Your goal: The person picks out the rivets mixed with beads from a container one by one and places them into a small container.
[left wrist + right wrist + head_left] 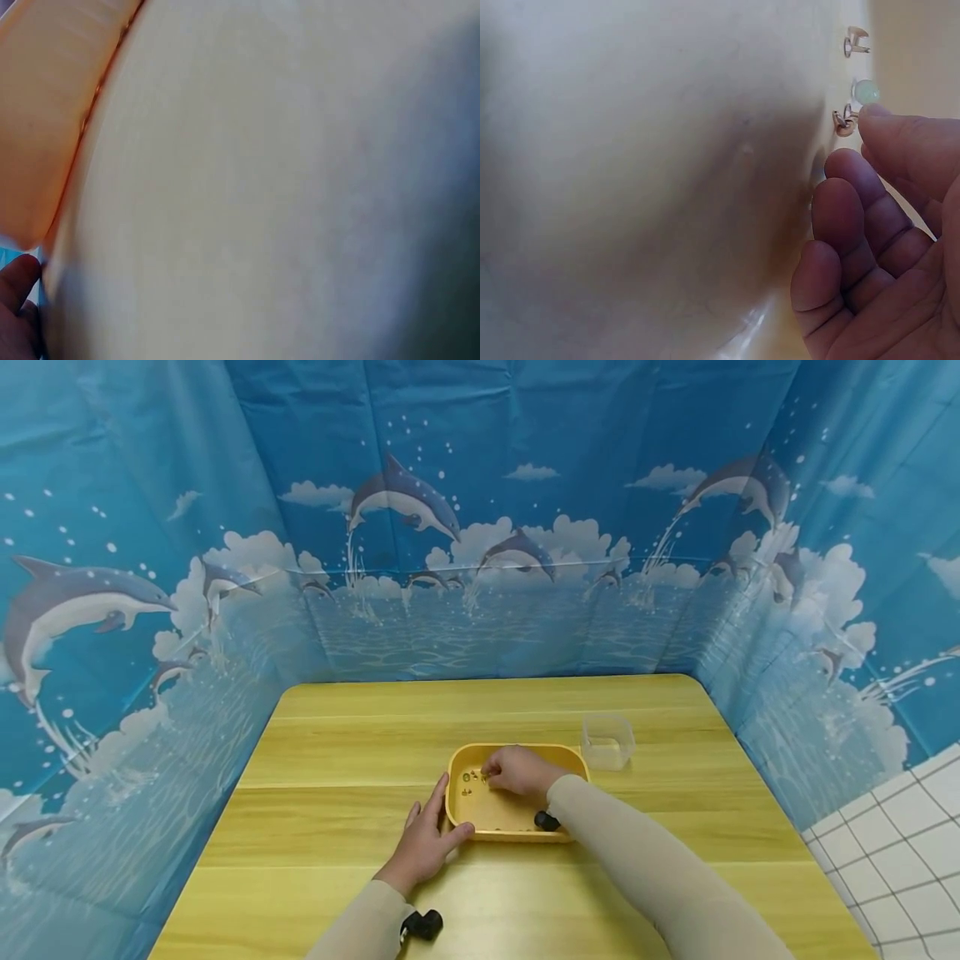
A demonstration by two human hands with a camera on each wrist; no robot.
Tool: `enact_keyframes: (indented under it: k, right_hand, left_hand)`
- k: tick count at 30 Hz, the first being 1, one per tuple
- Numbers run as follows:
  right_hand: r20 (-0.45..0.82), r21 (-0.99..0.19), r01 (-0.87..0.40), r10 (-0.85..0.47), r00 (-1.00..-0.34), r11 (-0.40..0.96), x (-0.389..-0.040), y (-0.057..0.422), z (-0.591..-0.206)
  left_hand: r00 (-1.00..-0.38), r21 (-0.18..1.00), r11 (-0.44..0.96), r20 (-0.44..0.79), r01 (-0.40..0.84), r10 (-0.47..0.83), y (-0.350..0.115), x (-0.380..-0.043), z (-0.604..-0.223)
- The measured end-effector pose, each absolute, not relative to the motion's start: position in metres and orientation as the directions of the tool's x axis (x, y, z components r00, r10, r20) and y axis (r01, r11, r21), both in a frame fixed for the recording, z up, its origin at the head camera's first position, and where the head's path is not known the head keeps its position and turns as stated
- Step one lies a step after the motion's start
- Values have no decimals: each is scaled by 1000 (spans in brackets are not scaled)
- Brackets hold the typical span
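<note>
A shallow yellow tray sits on the table, with several small gold-coloured metal pieces toward its left side. My left hand lies against the tray's left end, its fingers fairly straight along the outer wall and the thumb at the near corner. Inside the tray is my right hand, fingers bent and pointing left among the pieces. In the right wrist view its thumb tip is right at a small copper-coloured piece, below a pale green bead. I cannot tell whether the fingertips pinch anything.
A clear plastic container stands just beyond the tray's far right corner. The wood-grain table ends at a blue dolphin-print curtain behind and on both sides. Black cameras are strapped at the wrists.
</note>
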State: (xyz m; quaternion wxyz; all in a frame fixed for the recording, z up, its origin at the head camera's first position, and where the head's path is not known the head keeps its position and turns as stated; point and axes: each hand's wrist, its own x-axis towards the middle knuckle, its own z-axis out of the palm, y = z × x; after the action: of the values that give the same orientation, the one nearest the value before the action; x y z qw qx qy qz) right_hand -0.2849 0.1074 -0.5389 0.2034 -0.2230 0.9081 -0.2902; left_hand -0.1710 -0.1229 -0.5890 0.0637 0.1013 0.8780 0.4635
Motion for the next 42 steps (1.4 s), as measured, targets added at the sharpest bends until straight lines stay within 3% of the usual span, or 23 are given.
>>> enact_keyframes:
  k: [14,42]
  right_hand:
    - [-189,-542,-387,-557,-808,746,-285,104,-548]
    - [-142,-501,-439,-571,-809,746,-286,101,-555]
  left_hand:
    - [-970,825,549,-9,130,242,-122,-170,-589]
    - [-973,822,554,-1,130,230,-123,-172,-594]
